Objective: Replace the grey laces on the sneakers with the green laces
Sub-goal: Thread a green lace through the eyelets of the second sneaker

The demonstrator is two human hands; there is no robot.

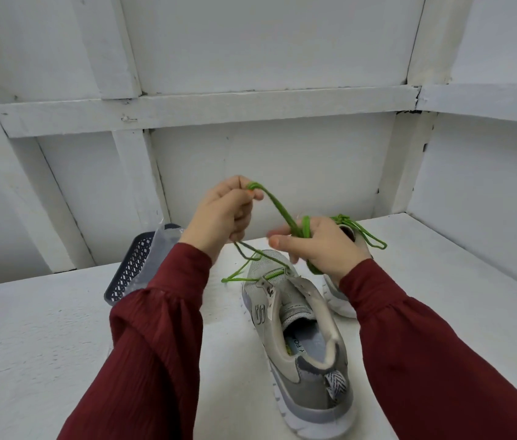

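The green lace (277, 206) is pinched high by the left hand (222, 214) and is wound round the curled fingers of the right hand (320, 246). On the near sneaker (301, 344) only the lowest eyelets are threaded. The far sneaker (339, 300) appears already laced green.

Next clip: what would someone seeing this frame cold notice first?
The bright green lace stands out, stretched in mid-air between the left hand, which pinches it high, and the right hand, which has turns of it wound round its fingers. Below the hands a grey sneaker stands with the lace threaded only through its front eyelets. A dark basket sits farther left.
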